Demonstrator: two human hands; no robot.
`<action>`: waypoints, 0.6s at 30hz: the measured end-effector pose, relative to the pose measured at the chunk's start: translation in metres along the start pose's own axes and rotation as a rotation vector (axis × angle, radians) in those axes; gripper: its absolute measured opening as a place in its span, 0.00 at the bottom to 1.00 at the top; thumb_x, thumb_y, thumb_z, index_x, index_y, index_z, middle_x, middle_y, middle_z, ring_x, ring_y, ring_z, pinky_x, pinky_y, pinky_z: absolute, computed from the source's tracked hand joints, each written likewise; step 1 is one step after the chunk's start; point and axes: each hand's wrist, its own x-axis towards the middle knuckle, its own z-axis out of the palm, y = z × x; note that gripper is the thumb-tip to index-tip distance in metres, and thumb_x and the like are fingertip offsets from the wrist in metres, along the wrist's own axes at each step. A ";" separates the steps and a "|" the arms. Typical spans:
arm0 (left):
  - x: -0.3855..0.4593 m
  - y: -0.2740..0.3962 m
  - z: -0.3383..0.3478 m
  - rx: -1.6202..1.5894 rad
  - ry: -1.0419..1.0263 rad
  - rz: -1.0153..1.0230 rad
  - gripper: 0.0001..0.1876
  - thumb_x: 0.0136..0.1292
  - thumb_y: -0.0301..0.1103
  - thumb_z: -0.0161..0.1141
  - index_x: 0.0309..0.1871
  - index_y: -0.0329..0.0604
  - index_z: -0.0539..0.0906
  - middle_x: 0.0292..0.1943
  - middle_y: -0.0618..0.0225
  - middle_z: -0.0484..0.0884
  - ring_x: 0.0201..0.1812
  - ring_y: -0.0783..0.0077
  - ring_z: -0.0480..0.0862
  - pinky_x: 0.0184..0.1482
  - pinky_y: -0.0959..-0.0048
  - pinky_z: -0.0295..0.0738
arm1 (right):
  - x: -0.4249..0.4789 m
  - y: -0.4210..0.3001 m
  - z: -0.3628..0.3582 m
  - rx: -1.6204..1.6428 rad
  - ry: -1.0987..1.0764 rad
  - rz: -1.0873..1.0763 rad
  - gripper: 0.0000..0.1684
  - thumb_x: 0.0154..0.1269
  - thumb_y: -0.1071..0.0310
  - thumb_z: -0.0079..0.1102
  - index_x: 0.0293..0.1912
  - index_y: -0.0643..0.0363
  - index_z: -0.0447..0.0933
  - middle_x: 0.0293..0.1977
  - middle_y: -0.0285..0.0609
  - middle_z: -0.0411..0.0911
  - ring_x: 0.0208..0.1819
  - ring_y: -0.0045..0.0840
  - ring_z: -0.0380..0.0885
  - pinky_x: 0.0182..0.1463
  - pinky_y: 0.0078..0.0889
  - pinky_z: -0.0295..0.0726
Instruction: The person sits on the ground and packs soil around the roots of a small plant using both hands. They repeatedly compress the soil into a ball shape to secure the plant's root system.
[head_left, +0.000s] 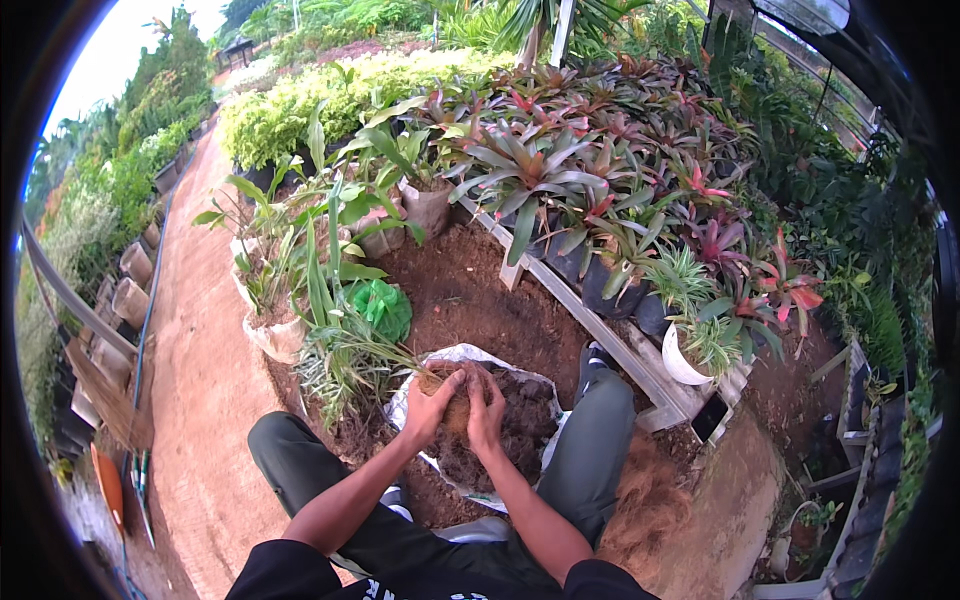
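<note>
My left hand and my right hand are close together, cupped around a ball of brown coir fibre. Out of this ball a plant with long thin green leaves leans towards the upper left. Under both hands lies an open white woven sack that holds dark soil mixed with fibre. The roots are hidden by the fibre and my fingers.
A green plastic bundle and bagged plants stand ahead on the left. Bromeliads fill a metal-edged bed ahead. To the right are a white pot, a phone and loose coir. Shears lie far left.
</note>
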 end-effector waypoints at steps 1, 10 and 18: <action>-0.002 0.007 0.003 0.063 -0.030 0.024 0.16 0.65 0.29 0.68 0.53 0.34 0.77 0.47 0.61 0.83 0.48 0.72 0.83 0.54 0.70 0.79 | 0.002 0.003 -0.004 0.056 0.009 0.059 0.25 0.78 0.57 0.51 0.60 0.69 0.75 0.56 0.47 0.79 0.60 0.28 0.74 0.68 0.31 0.68; -0.002 0.002 -0.008 -0.033 0.078 -0.034 0.20 0.60 0.30 0.73 0.52 0.34 0.78 0.45 0.60 0.86 0.44 0.71 0.86 0.50 0.68 0.83 | 0.001 0.000 -0.013 -0.139 -0.158 -0.106 0.31 0.75 0.51 0.53 0.64 0.65 0.63 0.62 0.48 0.66 0.65 0.32 0.66 0.72 0.39 0.60; -0.003 0.008 -0.023 -0.283 0.114 -0.211 0.19 0.62 0.34 0.70 0.52 0.34 0.79 0.44 0.61 0.85 0.43 0.65 0.86 0.47 0.65 0.84 | -0.002 -0.029 -0.001 -0.520 -0.374 -0.482 0.34 0.65 0.59 0.64 0.66 0.62 0.68 0.66 0.55 0.69 0.69 0.47 0.67 0.72 0.48 0.65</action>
